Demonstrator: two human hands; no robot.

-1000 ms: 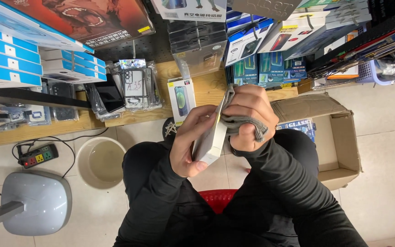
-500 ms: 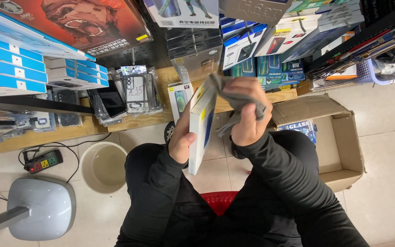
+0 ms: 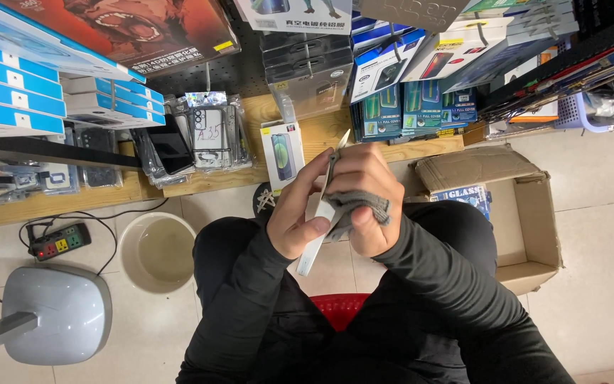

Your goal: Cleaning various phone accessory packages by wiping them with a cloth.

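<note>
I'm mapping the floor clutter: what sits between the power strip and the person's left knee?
In the head view, a round cream basin sits on the tiled floor between the power strip and the left knee.

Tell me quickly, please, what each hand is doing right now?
Left hand: closed on the edge of a thin white box.
Right hand: closed on a grey cloth, pressed against the box.

The left hand (image 3: 298, 213) grips a thin white flat box (image 3: 315, 238) edge-on, while the right hand (image 3: 365, 198) presses a grey cloth (image 3: 355, 208) against it above a cream round basin (image 3: 159, 250).
</note>
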